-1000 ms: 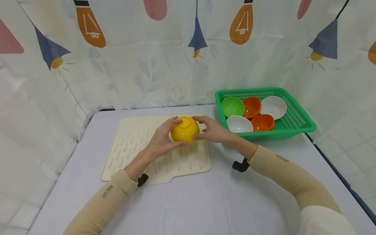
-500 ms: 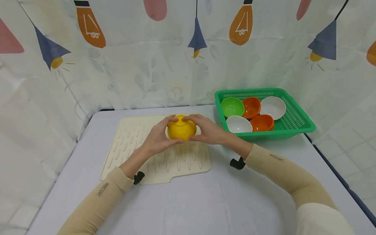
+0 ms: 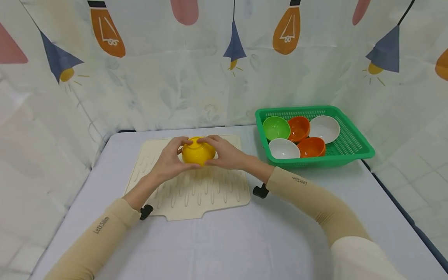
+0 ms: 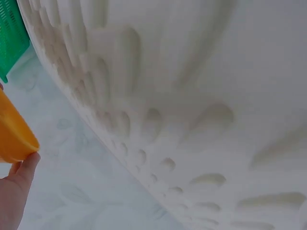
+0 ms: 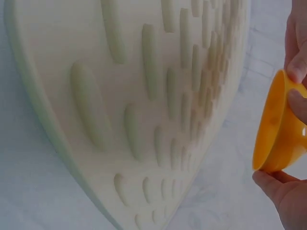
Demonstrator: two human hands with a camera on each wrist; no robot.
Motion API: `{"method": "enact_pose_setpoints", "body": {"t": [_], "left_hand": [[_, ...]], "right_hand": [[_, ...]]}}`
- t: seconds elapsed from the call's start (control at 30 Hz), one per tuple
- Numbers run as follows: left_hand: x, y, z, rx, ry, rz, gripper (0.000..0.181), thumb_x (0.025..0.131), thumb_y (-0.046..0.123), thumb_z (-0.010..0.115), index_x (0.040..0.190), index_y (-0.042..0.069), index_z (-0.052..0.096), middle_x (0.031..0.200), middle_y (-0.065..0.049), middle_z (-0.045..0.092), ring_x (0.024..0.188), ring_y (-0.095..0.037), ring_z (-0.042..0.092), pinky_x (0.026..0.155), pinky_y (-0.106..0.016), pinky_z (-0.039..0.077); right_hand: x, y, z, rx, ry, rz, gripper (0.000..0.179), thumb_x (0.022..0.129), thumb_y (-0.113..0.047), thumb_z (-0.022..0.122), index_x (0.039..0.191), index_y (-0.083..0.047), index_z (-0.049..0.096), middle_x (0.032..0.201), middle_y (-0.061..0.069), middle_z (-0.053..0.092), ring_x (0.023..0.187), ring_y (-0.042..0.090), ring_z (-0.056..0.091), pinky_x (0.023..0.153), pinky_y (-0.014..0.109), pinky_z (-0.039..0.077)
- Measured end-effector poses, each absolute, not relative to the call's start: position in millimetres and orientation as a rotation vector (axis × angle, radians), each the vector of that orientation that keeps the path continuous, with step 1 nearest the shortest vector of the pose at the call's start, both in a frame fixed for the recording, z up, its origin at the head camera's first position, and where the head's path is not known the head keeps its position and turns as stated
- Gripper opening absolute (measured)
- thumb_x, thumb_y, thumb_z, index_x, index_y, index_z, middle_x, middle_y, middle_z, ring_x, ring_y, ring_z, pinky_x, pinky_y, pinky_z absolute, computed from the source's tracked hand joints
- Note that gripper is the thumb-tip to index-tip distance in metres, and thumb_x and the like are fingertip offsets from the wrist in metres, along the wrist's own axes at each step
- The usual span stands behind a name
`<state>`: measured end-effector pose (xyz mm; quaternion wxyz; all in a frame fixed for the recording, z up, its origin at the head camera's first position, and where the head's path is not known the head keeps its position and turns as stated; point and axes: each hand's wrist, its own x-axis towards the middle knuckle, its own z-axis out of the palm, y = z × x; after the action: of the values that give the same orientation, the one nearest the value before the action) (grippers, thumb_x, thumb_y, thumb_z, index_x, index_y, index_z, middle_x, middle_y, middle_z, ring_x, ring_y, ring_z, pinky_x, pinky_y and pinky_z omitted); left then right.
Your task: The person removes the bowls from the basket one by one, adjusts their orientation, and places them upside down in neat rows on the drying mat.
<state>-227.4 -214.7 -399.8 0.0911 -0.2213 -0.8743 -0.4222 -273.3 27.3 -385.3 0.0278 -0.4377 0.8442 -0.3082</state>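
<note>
Both hands hold a yellow bowl point(image 3: 198, 153) upside down, its foot ring facing up, above a cream ridged drying mat point(image 3: 206, 190). My left hand point(image 3: 171, 161) grips its left side, fingers near the foot and thumb low at the rim. On the other side my right hand point(image 3: 228, 153) grips it the same way, the two thumbs close together at the front. In the right wrist view the bowl point(image 5: 276, 129) shows its open rim turned toward the mat, apart from it. The left wrist view catches only part of the bowl point(image 4: 14, 132) at the left edge.
A green plastic basket point(image 3: 357, 149) stands at the table's back right. In it lie a light green bowl point(image 3: 276, 128), orange bowls point(image 3: 312, 147) and white bowls point(image 3: 284, 148). A patterned curtain point(image 3: 196, 77) hangs behind the white-covered table point(image 3: 224, 249).
Both hands have carried the yellow bowl leftward over the mat. The right hand's fingers have closed in around it, and the bowl has tipped so its foot faces more upward.
</note>
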Motion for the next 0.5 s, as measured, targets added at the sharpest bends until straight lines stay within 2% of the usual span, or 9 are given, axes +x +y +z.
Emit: {"method": "enact_pose_setpoints", "body": {"t": [0.13, 0.5], "left_hand": [[-231.5, -233.0, -400.7, -0.631, -2.634, -1.241, 0.074, 0.075, 0.019, 0.095, 0.132, 0.002, 0.052, 0.135, -0.013, 0.050, 0.126, -0.033, 0.048, 0.106, -0.061, 0.043], [-248.1, -288.5, -398.2, -0.555, -2.793, -1.164, 0.070, 0.076, 0.021, 0.094, 0.130, 0.004, 0.053, 0.135, -0.014, 0.054, 0.126, -0.035, 0.052, 0.107, -0.056, 0.045]], "right_hand": [[-278.0, 8.0, -389.6, -1.357, 2.601, -0.957, 0.068, 0.092, -0.020, 0.080, 0.151, -0.014, 0.047, 0.148, 0.016, 0.045, 0.133, 0.029, 0.047, 0.107, 0.033, 0.046], [-295.0, -51.2, -407.3, -1.335, 2.641, -0.897, 0.071, 0.093, -0.029, 0.079, 0.154, -0.017, 0.044, 0.148, 0.015, 0.046, 0.131, 0.026, 0.048, 0.109, 0.029, 0.042]]}}
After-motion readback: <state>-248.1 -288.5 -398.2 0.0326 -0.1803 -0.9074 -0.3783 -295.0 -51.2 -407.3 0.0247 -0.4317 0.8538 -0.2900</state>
